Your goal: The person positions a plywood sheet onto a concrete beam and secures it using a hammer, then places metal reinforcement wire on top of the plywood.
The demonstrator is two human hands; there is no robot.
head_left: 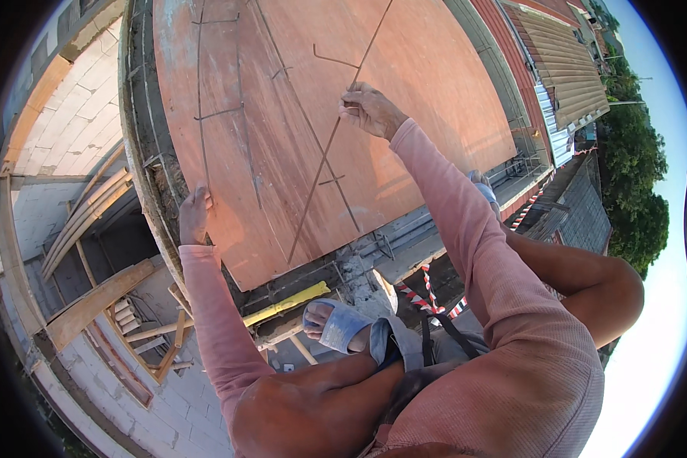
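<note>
A large reddish plywood panel (427,99) lies before me with several thin steel bars on it. My right hand (372,108) pinches a long steel rod (317,179) that slants across the panel, close to where a short bent piece (336,59) meets it. Near the panel's left edge, my left hand (196,216) has its fingers closed at the near end of another steel rod (201,114). That rod carries short crosspieces. Between my hands, a third rod (301,114) with short cross bars lies flat on the wood.
Rebar and rough concrete (164,130) border the panel. A drop opens at left, with pale block walls (72,114) and timber planks (103,301). My sandalled foot (340,324) is near a yellow tube (286,303). Red-and-white tape (427,301) hangs below; metal roofs (561,65) stand right.
</note>
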